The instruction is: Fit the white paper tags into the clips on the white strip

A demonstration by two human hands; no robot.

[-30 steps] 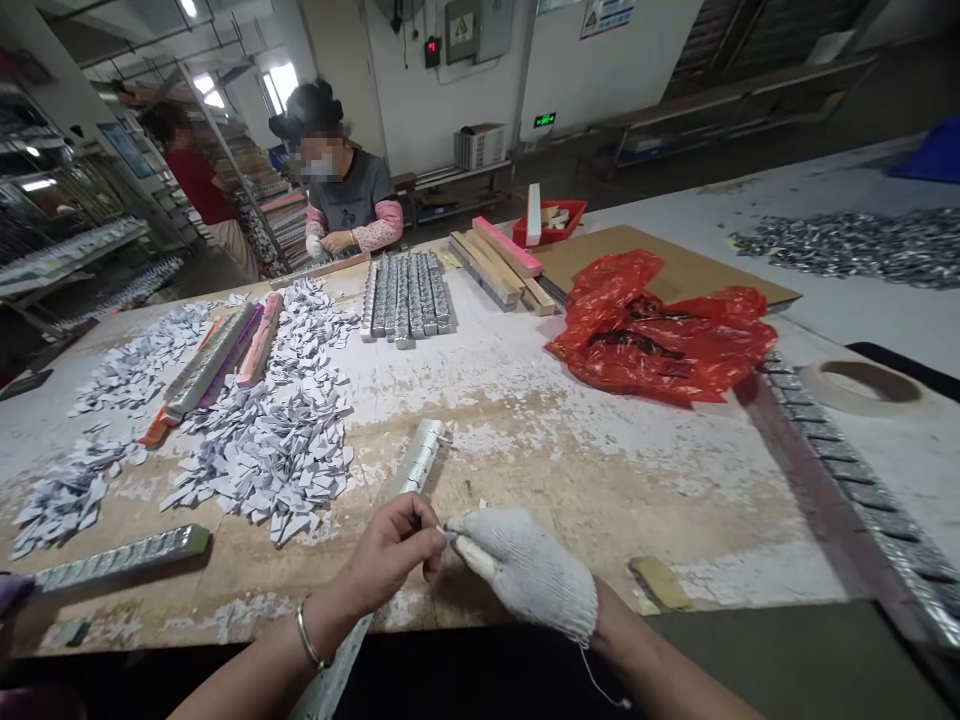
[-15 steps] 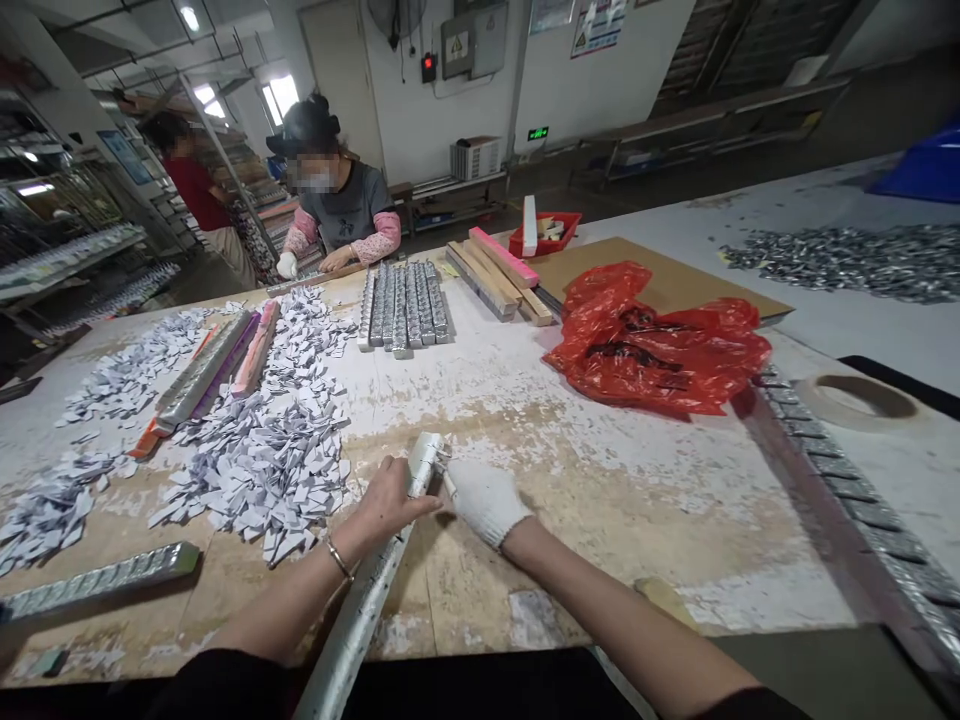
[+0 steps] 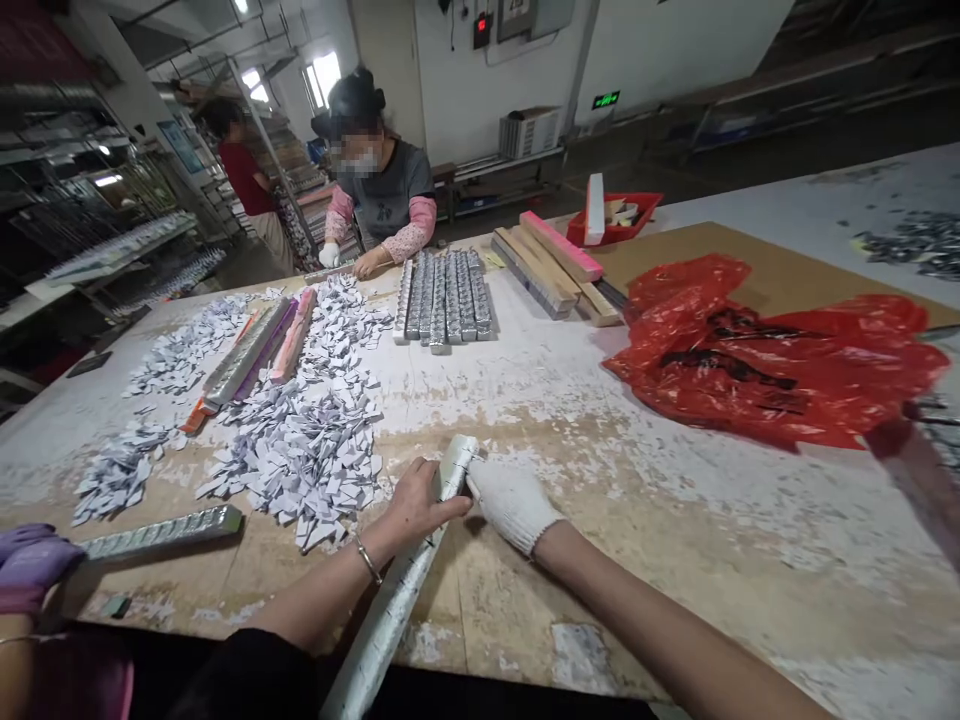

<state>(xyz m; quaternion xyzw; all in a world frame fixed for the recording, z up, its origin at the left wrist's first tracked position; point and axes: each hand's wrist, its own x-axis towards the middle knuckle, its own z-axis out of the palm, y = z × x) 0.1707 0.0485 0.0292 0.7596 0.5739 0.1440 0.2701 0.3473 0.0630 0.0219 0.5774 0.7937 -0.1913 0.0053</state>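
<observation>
A long bar wrapped in silvery foil (image 3: 390, 612), with dark notches along one edge, slants from my lap up over the table's front edge. My left hand (image 3: 417, 505), bare with a bracelet at the wrist, grips it near the far end, thumb across the top. At that end my right hand (image 3: 514, 502), in a white knitted glove, is closed against the notched right edge. Its fingertips are partly hidden, and what they pinch is too small to make out. Left of my hands lies a heap of small white pieces (image 3: 315, 465).
Another person's purple-gloved hand (image 3: 37, 560) touches a second foil bar (image 3: 165, 535) at left. Several silvery bars (image 3: 446, 295) lie before a co-worker (image 3: 382, 190) across the table. Wooden strips (image 3: 536, 272) and a red plastic bag (image 3: 765, 350) lie at right.
The view has swung left, so the table's things appear farther right. A purple-gloved hand has come in at the left onto the second bar. My hands keep their places on the bar.
</observation>
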